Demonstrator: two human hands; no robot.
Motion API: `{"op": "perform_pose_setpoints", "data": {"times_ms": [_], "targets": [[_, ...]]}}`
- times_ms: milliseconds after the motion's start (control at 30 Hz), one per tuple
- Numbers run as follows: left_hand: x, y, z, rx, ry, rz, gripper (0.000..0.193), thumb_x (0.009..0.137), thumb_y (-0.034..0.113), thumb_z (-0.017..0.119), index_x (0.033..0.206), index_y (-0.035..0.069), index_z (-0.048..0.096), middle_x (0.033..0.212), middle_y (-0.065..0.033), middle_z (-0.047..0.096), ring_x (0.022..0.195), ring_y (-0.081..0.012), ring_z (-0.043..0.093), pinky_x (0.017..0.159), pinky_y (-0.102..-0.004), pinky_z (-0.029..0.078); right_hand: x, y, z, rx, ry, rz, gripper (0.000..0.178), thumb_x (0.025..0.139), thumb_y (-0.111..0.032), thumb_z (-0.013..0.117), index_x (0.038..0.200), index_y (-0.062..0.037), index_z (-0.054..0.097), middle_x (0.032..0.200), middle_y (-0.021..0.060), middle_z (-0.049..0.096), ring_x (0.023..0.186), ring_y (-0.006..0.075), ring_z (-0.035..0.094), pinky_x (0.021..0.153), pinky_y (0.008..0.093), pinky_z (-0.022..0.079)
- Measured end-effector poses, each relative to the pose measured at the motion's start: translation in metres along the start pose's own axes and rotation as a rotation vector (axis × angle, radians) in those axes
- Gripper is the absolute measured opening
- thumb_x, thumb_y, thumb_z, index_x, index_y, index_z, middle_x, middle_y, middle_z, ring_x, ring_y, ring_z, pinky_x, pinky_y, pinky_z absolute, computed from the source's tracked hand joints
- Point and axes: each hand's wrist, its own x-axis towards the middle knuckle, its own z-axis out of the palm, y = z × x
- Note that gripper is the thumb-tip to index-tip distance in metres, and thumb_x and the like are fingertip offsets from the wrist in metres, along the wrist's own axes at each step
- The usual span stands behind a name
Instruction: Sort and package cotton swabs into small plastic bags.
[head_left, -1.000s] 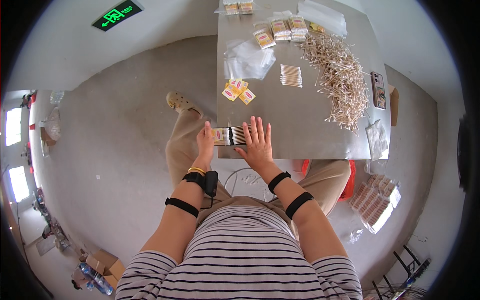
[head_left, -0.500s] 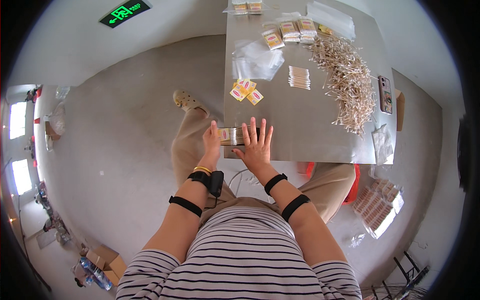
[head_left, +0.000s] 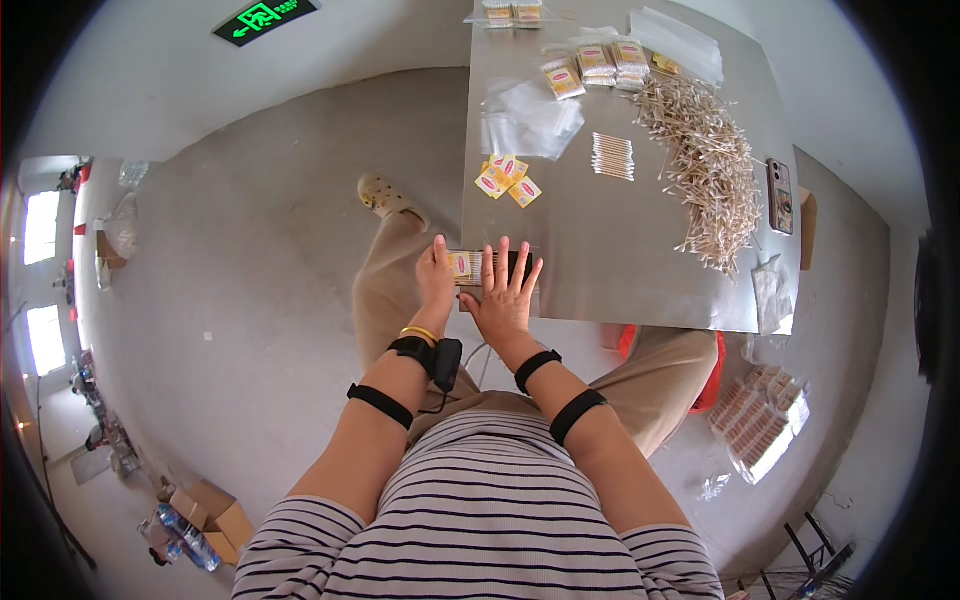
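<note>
My left hand [head_left: 436,280] is closed on the left end of a small pack of cotton swabs [head_left: 463,266] at the near left table edge. A yellow-and-white card shows on the pack's top. My right hand [head_left: 505,300] lies flat with its fingers spread over the swabs' right end. A flat black piece [head_left: 522,267] shows partly beneath its fingers. Whether clear plastic encloses the swabs is too small to tell. Beyond the hands lie several loose cards [head_left: 508,180], a stack of clear bags [head_left: 530,120] and a neat row of swabs [head_left: 613,157].
A large heap of loose swabs [head_left: 705,170] covers the table's right part, with a phone [head_left: 780,197] beside it. Filled swab packs [head_left: 597,65] and clear sleeves [head_left: 677,42] stand at the back. More wrapped packs [head_left: 760,420] rest on the floor at right.
My right hand has slid left along the swabs toward my left hand, and more of the black piece shows. My left hand keeps its hold. The whole view has shifted slightly.
</note>
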Motion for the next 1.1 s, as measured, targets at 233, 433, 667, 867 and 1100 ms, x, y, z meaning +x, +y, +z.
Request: {"op": "perform_pose_setpoints", "data": {"times_ms": [233,433,667,867,1100], "targets": [[0.008,-0.016,-0.012,0.111,-0.022,0.059,0.057,0.104,0.047,0.048,0.077,-0.002,0.057,0.065,-0.0084,0.058,0.059,-0.0169,0.049,0.058,-0.0364,0.041,-0.008,0.046,-0.010,0.063,0.022,-0.143,0.092,0.094,-0.055,0.054,0.157,0.0022,0.019,0.166,0.0149,0.017,0.154,0.0271,0.013,0.125,0.0419,0.013],[0.004,-0.015,-0.026,-0.315,-0.097,-0.278,0.056,0.104,0.053,0.047,0.077,0.004,0.058,0.066,0.0025,0.053,0.057,-0.0079,0.049,0.049,-0.0262,0.038,-0.007,0.038,-0.009,-0.029,-0.007,-0.097,0.094,0.093,-0.058,0.054,0.156,0.0030,0.020,0.166,0.0176,0.014,0.154,0.0300,0.011,0.125,0.0444,0.011],[0.007,-0.019,-0.033,-0.109,-0.288,-0.111,0.043,0.105,0.043,0.051,0.085,0.006,0.063,0.063,0.0045,0.051,0.048,-0.0052,0.045,0.041,-0.0239,0.034,-0.004,0.034,-0.008,-0.040,-0.036,-0.092,0.097,0.092,-0.059,0.056,0.156,0.0045,0.019,0.166,0.0192,0.012,0.154,0.0323,0.010,0.125,0.0475,0.010],[0.012,-0.031,-0.027,-0.002,-0.243,0.161,0.041,0.107,0.035,0.049,0.080,0.004,0.052,0.064,-0.0019,0.046,0.057,-0.0090,0.042,0.051,-0.0282,0.037,-0.002,0.032,-0.006,-0.039,-0.047,-0.103,0.100,0.090,-0.058,0.058,0.155,0.0063,0.017,0.165,0.0219,0.009,0.154,0.0375,0.007,0.124,0.0514,0.008],[0.009,-0.026,-0.027,-0.006,-0.222,0.229,0.038,0.107,0.028,0.048,0.081,0.001,0.045,0.068,-0.0060,0.040,0.066,-0.0129,0.038,0.060,-0.0314,0.039,-0.001,0.025,-0.005,-0.015,-0.063,-0.107,0.103,0.089,-0.058,0.061,0.155,0.0065,0.016,0.165,0.0219,0.007,0.153,0.0421,0.005,0.123,0.0567,0.007]]}}
